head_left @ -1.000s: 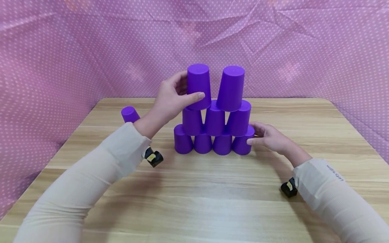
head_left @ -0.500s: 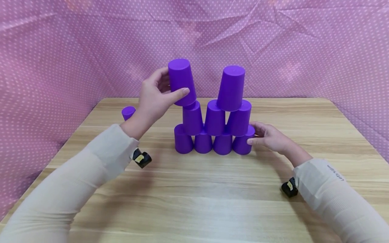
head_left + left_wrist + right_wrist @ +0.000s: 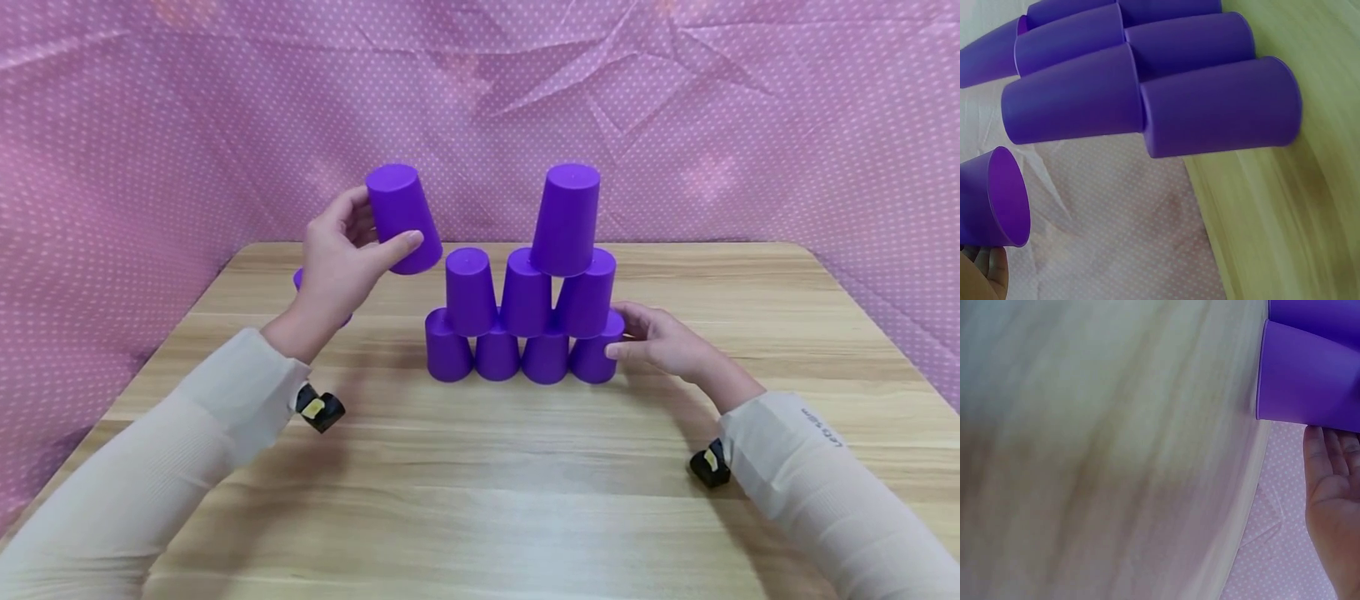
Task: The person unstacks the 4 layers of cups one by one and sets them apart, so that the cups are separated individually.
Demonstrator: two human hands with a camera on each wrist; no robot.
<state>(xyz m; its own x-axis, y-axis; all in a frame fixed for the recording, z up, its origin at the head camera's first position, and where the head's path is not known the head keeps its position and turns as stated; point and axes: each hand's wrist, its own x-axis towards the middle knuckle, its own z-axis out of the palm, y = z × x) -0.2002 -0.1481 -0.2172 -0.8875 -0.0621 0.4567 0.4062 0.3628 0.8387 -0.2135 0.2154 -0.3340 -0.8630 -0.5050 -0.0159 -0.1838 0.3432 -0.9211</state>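
My left hand (image 3: 337, 258) grips an upside-down purple cup (image 3: 401, 204), thumb across its front and fingers behind. This cup hangs slightly tilted in the air, left of a stack of purple cups; its hollow mouth shows in the left wrist view. At the stack's top right sits a single cup (image 3: 567, 218), over a middle row of three cups (image 3: 470, 292) and a bottom row (image 3: 497, 354) of several, all mouth down. Low on the right, my right hand (image 3: 667, 340) touches the end cup (image 3: 592, 360) with its thumb in front and extended fingers along the side.
Another purple cup (image 3: 298, 278) on the left of the table is mostly hidden behind my left hand. The wooden tabletop (image 3: 480, 500) ends at a pink dotted cloth (image 3: 480, 100) at the back and sides. A small black camera (image 3: 321, 408) hangs at my left wrist.
My left hand has lifted the top-left cup off the stack and carried it leftward, baring the middle row's left cup. My right hand has stayed in place.
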